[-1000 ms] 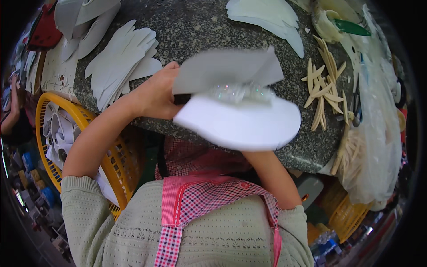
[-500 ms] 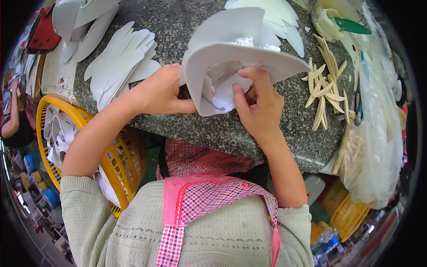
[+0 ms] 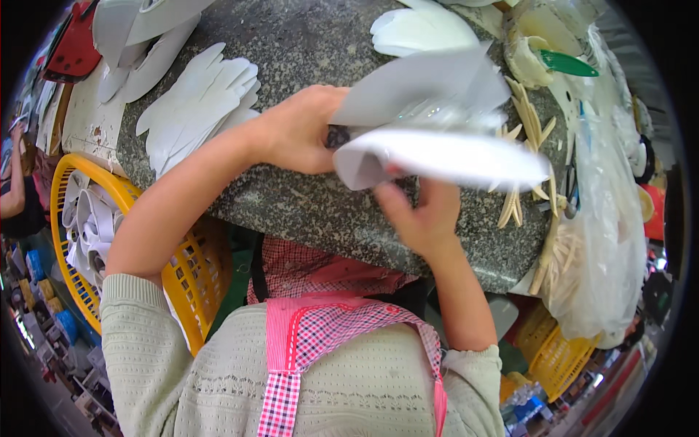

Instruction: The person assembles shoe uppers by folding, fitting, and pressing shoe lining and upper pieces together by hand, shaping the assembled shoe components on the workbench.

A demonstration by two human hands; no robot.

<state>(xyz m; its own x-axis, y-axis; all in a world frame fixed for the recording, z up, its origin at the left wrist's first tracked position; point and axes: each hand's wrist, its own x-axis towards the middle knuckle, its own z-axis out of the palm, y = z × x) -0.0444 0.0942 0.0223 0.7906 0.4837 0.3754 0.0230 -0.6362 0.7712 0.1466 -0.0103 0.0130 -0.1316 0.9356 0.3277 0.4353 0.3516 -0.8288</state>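
Note:
A white, bent sheet piece (image 3: 451,156) with a broad, scalloped grey-white flap hangs over the dark speckled stone tabletop, partly smeared by motion. My left hand (image 3: 302,131) grips its left end, fingers behind the flap and thumb lower down. Below the piece, my right hand (image 3: 426,215) pinches its lower edge; the thumb shows, while the other fingers are blurred and partly hidden behind the white sheet. Left of my left hand lies a fanned stack of white wing-shaped pieces (image 3: 193,109). More such white pieces (image 3: 422,29) lie beyond the held one.
Cream pointed strips (image 3: 535,120) lie at the right of the stone tabletop (image 3: 291,200). A crusted container with a green-handled tool (image 3: 571,64) stands at far right, near a clear plastic bag (image 3: 611,218). A yellow basket (image 3: 131,191) of white pieces stands at left; curled white pieces (image 3: 156,44) lie far left.
The white piece has turned from showing its hollow inside to nearly edge-on, and shifted right. My left hand has moved right with it; my right hand has come out of its hollow to the lower edge.

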